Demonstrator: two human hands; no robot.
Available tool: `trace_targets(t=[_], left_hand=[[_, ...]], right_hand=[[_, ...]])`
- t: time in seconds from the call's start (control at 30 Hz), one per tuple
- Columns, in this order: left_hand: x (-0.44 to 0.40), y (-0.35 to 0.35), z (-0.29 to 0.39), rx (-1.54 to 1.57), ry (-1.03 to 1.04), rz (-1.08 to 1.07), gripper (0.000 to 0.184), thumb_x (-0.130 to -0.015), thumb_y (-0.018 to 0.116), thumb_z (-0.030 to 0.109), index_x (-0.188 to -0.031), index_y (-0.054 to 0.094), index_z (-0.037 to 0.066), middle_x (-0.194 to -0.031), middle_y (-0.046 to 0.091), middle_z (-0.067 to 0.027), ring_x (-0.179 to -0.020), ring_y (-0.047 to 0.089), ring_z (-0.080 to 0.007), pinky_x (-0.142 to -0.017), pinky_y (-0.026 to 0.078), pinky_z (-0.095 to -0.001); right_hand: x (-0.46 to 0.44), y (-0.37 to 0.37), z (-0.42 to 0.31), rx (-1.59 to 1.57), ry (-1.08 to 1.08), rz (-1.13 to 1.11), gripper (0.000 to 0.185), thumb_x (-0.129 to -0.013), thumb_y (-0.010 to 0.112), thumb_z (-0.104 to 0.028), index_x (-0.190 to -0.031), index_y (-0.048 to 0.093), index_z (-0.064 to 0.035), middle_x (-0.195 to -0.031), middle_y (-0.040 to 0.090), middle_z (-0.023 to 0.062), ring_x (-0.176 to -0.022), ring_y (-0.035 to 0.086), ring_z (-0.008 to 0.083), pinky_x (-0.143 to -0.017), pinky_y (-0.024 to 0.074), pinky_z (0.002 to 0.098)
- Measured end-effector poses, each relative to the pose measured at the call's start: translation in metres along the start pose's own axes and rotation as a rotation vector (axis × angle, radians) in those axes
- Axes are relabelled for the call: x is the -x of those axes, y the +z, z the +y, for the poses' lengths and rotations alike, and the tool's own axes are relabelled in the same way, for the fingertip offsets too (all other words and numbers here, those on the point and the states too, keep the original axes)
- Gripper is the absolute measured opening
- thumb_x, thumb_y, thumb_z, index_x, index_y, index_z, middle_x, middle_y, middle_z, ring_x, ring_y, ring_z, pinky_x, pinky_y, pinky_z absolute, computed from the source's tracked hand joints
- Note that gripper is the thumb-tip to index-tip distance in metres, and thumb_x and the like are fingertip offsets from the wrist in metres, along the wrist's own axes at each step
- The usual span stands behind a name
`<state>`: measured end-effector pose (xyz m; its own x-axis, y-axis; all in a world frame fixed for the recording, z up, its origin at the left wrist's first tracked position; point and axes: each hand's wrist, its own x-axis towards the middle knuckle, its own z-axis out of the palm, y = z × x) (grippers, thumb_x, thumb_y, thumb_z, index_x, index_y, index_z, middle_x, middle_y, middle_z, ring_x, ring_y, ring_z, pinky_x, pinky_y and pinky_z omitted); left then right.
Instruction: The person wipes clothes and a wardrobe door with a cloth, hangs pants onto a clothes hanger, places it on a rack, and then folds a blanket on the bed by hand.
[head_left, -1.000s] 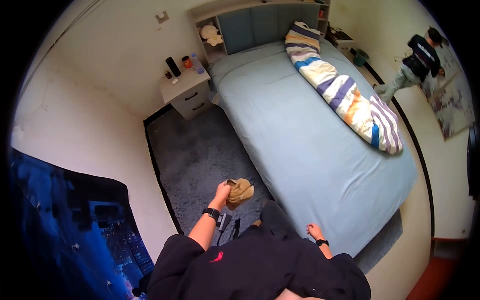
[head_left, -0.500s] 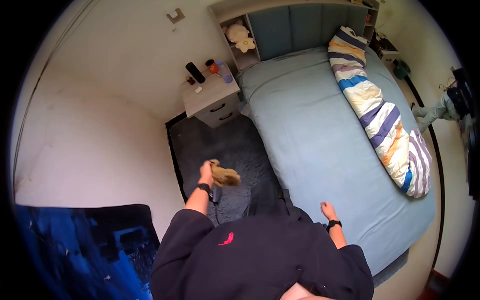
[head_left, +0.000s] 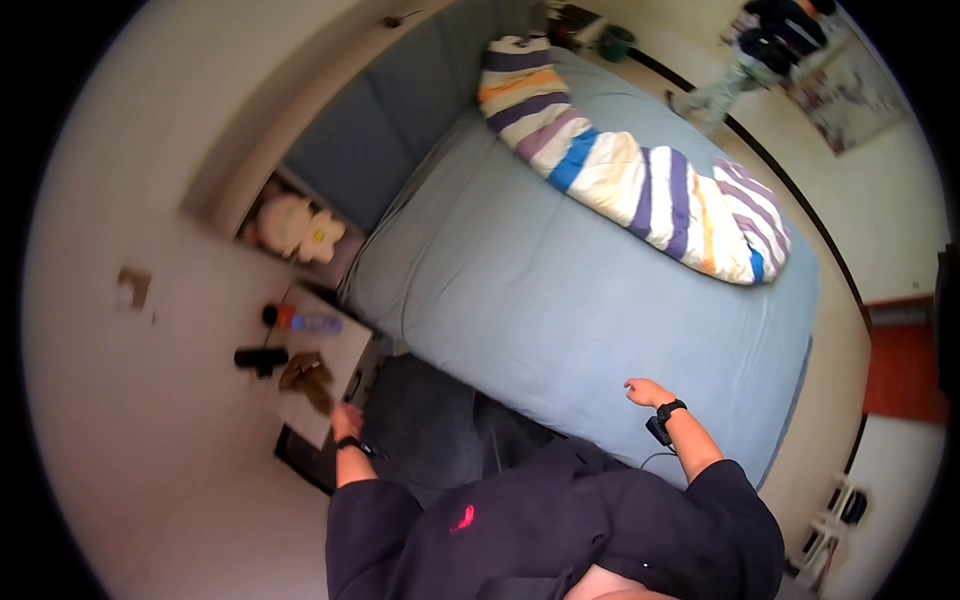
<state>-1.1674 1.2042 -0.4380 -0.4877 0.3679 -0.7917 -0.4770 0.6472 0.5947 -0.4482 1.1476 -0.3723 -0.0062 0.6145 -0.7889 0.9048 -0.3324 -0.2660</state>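
A brown cloth item, perhaps a cap (head_left: 307,380), is on or just above the nightstand (head_left: 338,345), beside a black cylinder (head_left: 261,359). Close to its lower right end is my left hand (head_left: 347,420), whose fingers are blurred; whether they touch the cloth cannot be made out. Over the near part of the bed's blue sheet (head_left: 520,290), my right hand (head_left: 648,392) is held with its fingers loosely bent and nothing seen in it. Both wrists wear black bands.
A striped quilt (head_left: 620,180) lies along the far side of the bed. Plush toys (head_left: 298,228) sit in the headboard shelf. Beyond the bed, another person (head_left: 765,50) stands near a picture (head_left: 850,95). A green bin (head_left: 617,43) stands by the wall.
The view has turned and moved closer to the nightstand. The brown cloth, earlier in my left hand over the rug, has come to the nightstand. The other person is more fully in view again.
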Motion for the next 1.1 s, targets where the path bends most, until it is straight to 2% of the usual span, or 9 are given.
trace_targets(t=[0.17,0.37,0.53,0.67,0.73,0.9,0.97,1.0,1.1], left_hand=[[0.047,0.15,-0.052,-0.558,-0.073,-0.546,0.038,-0.082,0.054,0.033,-0.113,0.051,0.011,-0.098,0.061,-0.0062,-0.08,0.061,-0.0196,-0.067,0.046,-0.0326],[0.063,0.212,-0.122,-0.835,-0.16,-0.994,0.031,-0.086,0.054,0.026,-0.107,0.054,0.003,-0.089,0.061,-0.007,-0.076,0.058,-0.0158,-0.066,0.048,-0.0282],[0.08,0.205,-0.104,-0.797,-0.104,-0.724,0.025,-0.081,0.056,0.014,-0.103,0.056,0.001,-0.084,0.06,-0.005,-0.073,0.056,-0.0114,-0.064,0.046,-0.0236],[0.067,0.151,-0.096,-0.653,-0.136,-0.428,0.024,-0.084,0.057,0.015,-0.103,0.055,0.001,-0.081,0.06,-0.0065,-0.07,0.057,-0.0139,-0.065,0.049,-0.026],[0.045,0.103,-0.101,-0.816,-0.206,-0.334,0.026,-0.088,0.05,0.018,-0.109,0.052,0.003,-0.092,0.062,-0.0105,-0.079,0.062,-0.0205,-0.07,0.051,-0.0338],[0.074,0.107,-0.067,-0.885,-0.312,-0.233,0.03,-0.085,0.053,0.022,-0.11,0.051,0.005,-0.092,0.062,-0.0113,-0.081,0.062,-0.0204,-0.066,0.05,-0.0309],[0.063,0.13,-0.073,-0.986,-0.165,-0.228,0.029,-0.085,0.052,0.016,-0.108,0.051,-0.001,-0.084,0.062,-0.0121,-0.075,0.061,-0.0238,-0.065,0.048,-0.0323],[0.043,0.152,-0.084,-1.494,0.199,-0.24,0.038,-0.083,0.053,0.016,-0.114,0.047,-0.004,-0.1,0.059,-0.0191,-0.091,0.058,-0.0322,-0.079,0.046,-0.0386],[0.03,0.32,-0.083,-1.545,0.876,-0.451,0.072,-0.081,0.06,0.033,-0.133,0.028,-0.003,-0.135,0.029,-0.0283,-0.128,0.02,-0.0427,-0.105,0.018,-0.0472]], right_hand=[[-0.02,-0.016,-0.002,-0.247,-0.023,0.252,0.04,-0.083,0.052,-0.027,-0.115,0.051,-0.0037,-0.104,0.059,0.0135,-0.097,0.056,0.0275,-0.081,0.0451,0.0359],[-0.068,-0.096,-0.013,-1.258,0.262,0.394,0.046,-0.086,0.052,-0.031,-0.123,0.043,-0.0068,-0.104,0.056,0.0101,-0.098,0.055,0.0257,-0.084,0.0464,0.0376],[-0.215,-0.138,0.054,-2.024,0.148,0.386,0.057,-0.08,0.06,-0.037,-0.122,0.039,-0.0042,-0.116,0.047,0.0121,-0.104,0.05,0.0276,-0.085,0.0457,0.0442],[-0.337,-0.183,0.052,-2.095,0.454,0.519,0.069,-0.075,0.066,-0.043,-0.123,0.04,-0.0007,-0.121,0.043,0.0187,-0.114,0.043,0.0283,-0.088,0.0427,0.0467],[-0.369,-0.211,0.037,-2.133,0.204,0.519,0.096,-0.069,0.071,-0.046,-0.138,0.018,-0.0053,-0.138,0.022,0.0183,-0.127,0.024,0.0314,-0.098,0.0318,0.046],[-0.47,-0.213,0.05,-2.325,-0.013,0.522,0.059,-0.077,0.065,-0.032,-0.123,0.042,-0.0045,-0.118,0.048,0.0161,-0.115,0.043,0.0281,-0.089,0.0402,0.0411],[-0.469,-0.219,0.053,-2.153,0.1,0.747,0.039,-0.081,0.058,-0.016,-0.114,0.046,0.0006,-0.106,0.056,0.0141,-0.101,0.054,0.0259,-0.083,0.0462,0.0419],[-0.474,-0.212,0.048,-2.04,0.218,0.81,0.037,-0.082,0.052,-0.011,-0.116,0.045,0.0002,-0.107,0.055,0.0138,-0.099,0.055,0.0269,-0.081,0.0475,0.0438],[-0.497,-0.187,0.041,-2.05,0.434,0.942,0.037,-0.084,0.049,-0.009,-0.119,0.043,0.0005,-0.11,0.054,0.0127,-0.099,0.056,0.0276,-0.084,0.0468,0.0451]])
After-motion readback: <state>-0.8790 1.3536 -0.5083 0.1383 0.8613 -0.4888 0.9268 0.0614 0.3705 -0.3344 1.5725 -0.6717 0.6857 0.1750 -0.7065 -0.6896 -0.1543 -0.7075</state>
